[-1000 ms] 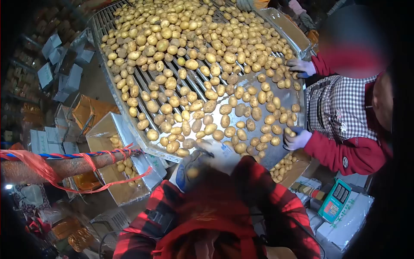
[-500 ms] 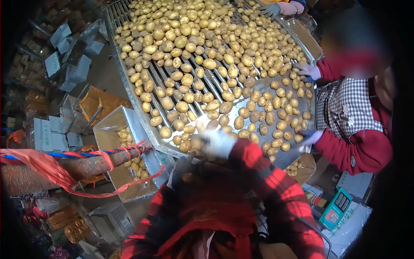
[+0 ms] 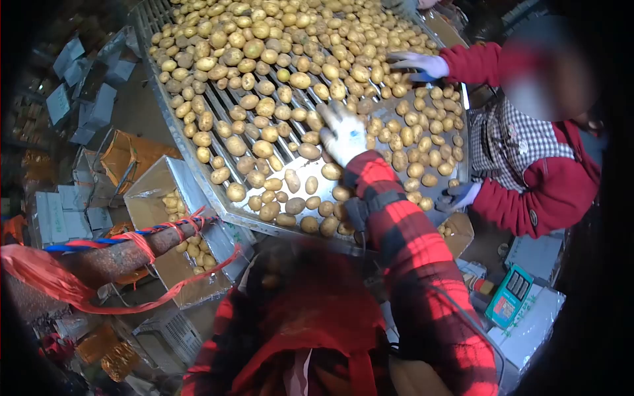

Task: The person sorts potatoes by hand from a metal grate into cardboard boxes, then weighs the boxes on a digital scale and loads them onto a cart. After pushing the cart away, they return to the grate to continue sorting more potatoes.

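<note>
Head view — right hand (image 3: 343, 135) spread over potatoes (image 3: 264, 105).

R arm in red-black plaid sleeve stretched fwd, gloved right hand (image 3: 343, 135) open, fingers spread, palm down. L hand hidden.

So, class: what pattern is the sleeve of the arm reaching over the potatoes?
Red and black check, on the sleeve in the head view.

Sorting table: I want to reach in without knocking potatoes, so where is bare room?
Bare rollers show left of the right hand, and bare metal just below it. Potatoes pack the far end and the side by the co-worker's gloved hand.
</note>
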